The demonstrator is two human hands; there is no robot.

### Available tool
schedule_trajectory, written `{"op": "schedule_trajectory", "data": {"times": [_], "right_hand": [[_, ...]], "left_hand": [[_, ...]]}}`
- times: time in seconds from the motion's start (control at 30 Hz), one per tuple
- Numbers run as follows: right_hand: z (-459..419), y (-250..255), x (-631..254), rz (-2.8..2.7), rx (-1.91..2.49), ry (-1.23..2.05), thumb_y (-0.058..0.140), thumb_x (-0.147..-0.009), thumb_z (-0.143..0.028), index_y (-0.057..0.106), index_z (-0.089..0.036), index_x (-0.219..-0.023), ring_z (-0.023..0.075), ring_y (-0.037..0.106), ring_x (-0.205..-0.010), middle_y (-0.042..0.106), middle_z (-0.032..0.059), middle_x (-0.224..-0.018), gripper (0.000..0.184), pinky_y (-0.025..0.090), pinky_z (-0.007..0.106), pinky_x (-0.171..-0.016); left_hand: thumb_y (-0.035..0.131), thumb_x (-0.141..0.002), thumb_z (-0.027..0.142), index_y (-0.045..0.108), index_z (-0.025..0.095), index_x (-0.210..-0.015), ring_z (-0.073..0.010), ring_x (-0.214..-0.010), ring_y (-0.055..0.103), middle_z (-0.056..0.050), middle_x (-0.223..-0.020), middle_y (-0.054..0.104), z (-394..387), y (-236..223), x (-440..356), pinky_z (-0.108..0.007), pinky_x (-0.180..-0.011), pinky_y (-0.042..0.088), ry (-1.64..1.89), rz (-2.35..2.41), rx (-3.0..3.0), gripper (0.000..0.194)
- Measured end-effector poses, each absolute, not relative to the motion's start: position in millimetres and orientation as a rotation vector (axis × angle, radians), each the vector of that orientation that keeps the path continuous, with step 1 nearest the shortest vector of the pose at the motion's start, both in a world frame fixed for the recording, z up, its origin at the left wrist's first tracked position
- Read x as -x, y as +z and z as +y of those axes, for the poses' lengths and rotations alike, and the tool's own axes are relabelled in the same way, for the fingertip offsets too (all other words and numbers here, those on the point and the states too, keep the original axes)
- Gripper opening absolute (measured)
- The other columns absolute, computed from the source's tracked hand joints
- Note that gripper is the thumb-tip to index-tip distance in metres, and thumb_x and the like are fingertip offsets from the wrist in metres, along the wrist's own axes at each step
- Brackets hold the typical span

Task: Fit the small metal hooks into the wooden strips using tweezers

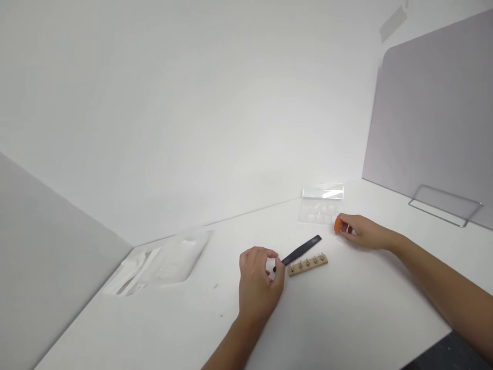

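My right hand [358, 230] is closed in a pinch on a small orange piece [338, 224], whose exact kind I cannot make out. It is at the near right corner of a clear plastic compartment box [314, 210] with its lid raised. My left hand [260, 275] is over the table, thumb and index finger curved with a gap between them. Just beyond its thumb lies a slim black flat tool [302, 250], its near end partly behind the thumb. Right of that hand rests a wooden strip [306, 267] with several small metal posts standing in a row.
A crumpled clear plastic bag [173, 259] lies at the left of the white table [339, 313]. White walls border the back. At right stands a grey panel [435, 118] with a wire foot [442, 208]. Small scraps [215, 285] lie left of centre.
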State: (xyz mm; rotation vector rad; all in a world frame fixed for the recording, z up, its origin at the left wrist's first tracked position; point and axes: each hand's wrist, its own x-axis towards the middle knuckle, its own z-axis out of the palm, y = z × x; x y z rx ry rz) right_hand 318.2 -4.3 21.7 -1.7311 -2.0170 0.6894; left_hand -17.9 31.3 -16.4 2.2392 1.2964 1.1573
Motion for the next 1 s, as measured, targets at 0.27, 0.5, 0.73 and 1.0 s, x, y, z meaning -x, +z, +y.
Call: {"op": "schedule_trajectory", "data": {"times": [0.27,0.5,0.73,1.0], "right_hand": [[-8,34,-327,-2.007,1.722,0.762,0.06,-0.093,-0.04,0.062,-0.024,-0.11,0.0225,0.065,-0.095,0.071,0.0078,-0.113,0.023,0.052,0.032,-0.073],[-8,34,-319,-2.034,1.807,0.833,0.075,-0.083,-0.044,0.067,-0.025,-0.109,0.0247,0.064,-0.098,0.069,0.007,-0.111,0.034,0.053,0.036,-0.078],[-8,25,-316,-2.041,1.8,0.776,0.063,-0.091,-0.036,0.068,-0.023,-0.096,0.0206,0.065,-0.083,0.071,0.0062,-0.099,0.015,0.05,0.032,-0.067],[-9,29,-315,-2.123,1.733,0.644,0.059,-0.092,-0.029,0.068,-0.024,-0.099,0.019,0.063,-0.081,0.072,0.0044,-0.1,0.013,0.047,0.031,-0.067]], "left_hand": [[0.06,-0.087,0.031,0.063,0.023,-0.089,-0.0348,-0.112,0.053,-0.01,-0.096,0.067,33,-15,20,-0.027,-0.048,0.053,1.069,1.369,-2.169,0.009],[0.059,-0.087,0.032,0.063,0.024,-0.091,-0.0336,-0.111,0.053,-0.01,-0.1,0.067,32,-15,20,-0.028,-0.049,0.055,1.038,1.378,-2.148,0.01],[0.06,-0.088,0.032,0.063,0.023,-0.092,-0.0337,-0.112,0.052,-0.01,-0.1,0.067,32,-14,21,-0.028,-0.05,0.056,1.048,1.371,-2.15,0.01],[0.061,-0.088,0.03,0.063,0.023,-0.09,-0.0333,-0.112,0.052,-0.01,-0.098,0.067,34,-14,22,-0.026,-0.05,0.055,1.061,1.362,-2.173,0.008]]}}
